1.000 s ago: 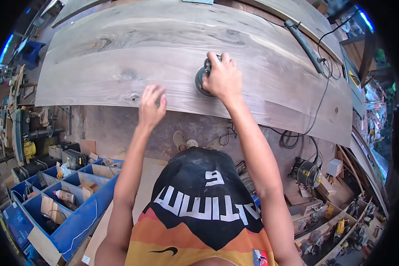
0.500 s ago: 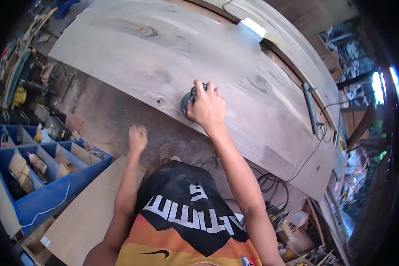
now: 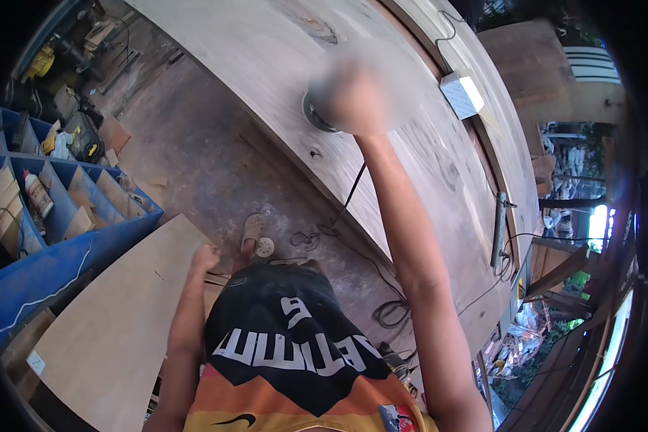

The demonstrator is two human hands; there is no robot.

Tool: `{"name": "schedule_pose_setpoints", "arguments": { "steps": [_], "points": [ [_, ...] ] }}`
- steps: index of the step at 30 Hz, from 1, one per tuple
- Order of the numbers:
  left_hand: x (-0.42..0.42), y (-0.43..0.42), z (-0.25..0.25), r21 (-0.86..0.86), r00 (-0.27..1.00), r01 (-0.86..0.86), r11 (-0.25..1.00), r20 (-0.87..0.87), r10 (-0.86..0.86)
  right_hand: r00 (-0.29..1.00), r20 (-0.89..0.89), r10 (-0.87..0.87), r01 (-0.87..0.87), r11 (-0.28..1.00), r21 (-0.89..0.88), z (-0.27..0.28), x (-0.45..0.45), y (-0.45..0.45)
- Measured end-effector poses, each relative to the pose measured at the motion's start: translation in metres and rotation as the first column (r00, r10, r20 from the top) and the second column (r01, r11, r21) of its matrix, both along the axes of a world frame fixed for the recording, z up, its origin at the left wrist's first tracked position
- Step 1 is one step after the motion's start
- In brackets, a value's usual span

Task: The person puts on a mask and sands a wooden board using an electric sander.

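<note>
My right hand [image 3: 358, 97] is stretched out over a large wooden panel [image 3: 266, 65] and wrapped round a round power sander. A blurred patch covers most of this hand and the tool. Only the left rim of the sander [image 3: 314, 114] shows, flat against the wood near the panel's edge. A dark cord [image 3: 356, 189] hangs from under my right forearm over that edge. My left hand [image 3: 207, 255] hangs low beside my body, fingers curled into a fist with nothing visible in it. It is nearest to the upper corner of a thin plywood sheet [image 3: 115, 309].
A blue compartment box [image 3: 65, 259] with a bottle [image 3: 38, 194] and wood scraps stands at left. On the panel's far side are a white box [image 3: 462, 93] and a narrow bar [image 3: 498, 230]. Cable coils [image 3: 391, 314] lie on the floor below the panel edge.
The view has swung, and my right hand with the sander has moved farther across the panel, away from my body. My left hand has dropped closer to my side.
</note>
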State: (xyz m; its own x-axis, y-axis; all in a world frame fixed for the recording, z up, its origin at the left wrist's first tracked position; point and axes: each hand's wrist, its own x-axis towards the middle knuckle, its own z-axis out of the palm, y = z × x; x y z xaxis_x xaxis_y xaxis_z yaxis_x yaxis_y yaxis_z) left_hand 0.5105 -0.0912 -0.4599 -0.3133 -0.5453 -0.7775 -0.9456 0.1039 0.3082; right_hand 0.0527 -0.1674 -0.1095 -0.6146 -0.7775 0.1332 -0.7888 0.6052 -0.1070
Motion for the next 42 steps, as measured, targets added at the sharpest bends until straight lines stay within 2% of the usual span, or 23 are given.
{"name": "schedule_pose_setpoints", "arguments": {
  "steps": [2,5,10,14,17,23,26,27,30,32,35,36,38,40,42],
  "points": [
    [0.026,-0.023,-0.018,0.009,1.000,-0.001,1.000,-0.007,0.001,1.000,-0.008,-0.001,0.001,1.000,0.015,0.001,0.004,-0.002],
    [0.049,-0.034,-0.018,-0.102,0.983,-0.178,0.979,-0.053,0.173,1.000,-0.001,0.010,-0.010,0.999,0.046,0.001,0.014,-0.003],
    [0.046,-0.030,-0.008,-0.069,0.967,-0.243,0.968,-0.101,0.235,1.000,-0.021,0.020,-0.019,0.999,0.026,-0.002,-0.002,-0.030],
    [0.022,0.005,-0.013,-0.036,0.951,-0.284,0.958,-0.135,0.277,0.999,-0.026,0.046,-0.045,0.997,0.060,0.000,-0.003,-0.034],
    [0.006,0.038,-0.016,0.028,0.934,-0.305,0.952,-0.186,0.305,0.993,-0.030,0.114,-0.114,0.993,0.017,-0.002,0.004,-0.025],
    [-0.003,0.076,-0.011,0.146,0.990,-0.101,0.984,-0.083,0.114,0.995,-0.051,0.084,-0.082,0.996,0.047,-0.005,-0.006,-0.036],
    [-0.006,0.066,-0.007,0.087,0.958,-0.202,0.976,-0.189,0.215,0.996,0.013,0.087,-0.088,0.989,0.120,0.009,0.013,-0.022],
    [-0.020,0.053,0.017,0.037,0.952,-0.210,0.977,-0.221,0.213,0.994,0.026,0.107,-0.109,0.989,0.098,0.007,0.020,-0.013],
    [-0.072,0.002,0.041,-0.212,0.819,-0.361,0.908,-0.538,0.200,0.987,0.099,0.125,-0.131,0.990,0.054,0.004,0.034,0.021],
    [-0.124,-0.039,0.089,-0.461,0.764,-0.355,0.814,-0.645,-0.032,0.988,0.106,0.114,-0.114,0.993,-0.003,0.001,0.036,0.048],
    [-0.216,-0.082,0.164,-0.598,0.588,-0.464,0.654,-0.760,-0.277,0.993,0.108,0.055,-0.051,0.998,-0.036,-0.001,0.028,0.097],
    [-0.244,-0.094,0.179,-0.633,0.551,-0.488,0.601,-0.757,-0.350,0.994,0.103,0.029,-0.024,0.999,-0.049,-0.003,0.023,0.116],
    [-0.290,-0.111,0.200,-0.719,0.588,-0.362,0.594,-0.670,-0.454,0.995,0.092,-0.037,0.043,0.997,-0.067,-0.007,0.009,0.154],
    [-0.329,-0.119,0.199,-0.830,0.776,-0.129,0.543,-0.426,-0.465,0.988,0.079,-0.130,0.136,0.988,-0.076,-0.008,-0.007,0.197],
    [-0.354,-0.105,0.194,-0.865,0.849,0.083,0.496,-0.199,-0.490,0.974,0.080,-0.210,0.217,0.972,-0.086,-0.008,-0.025,0.247]
  ]
}}
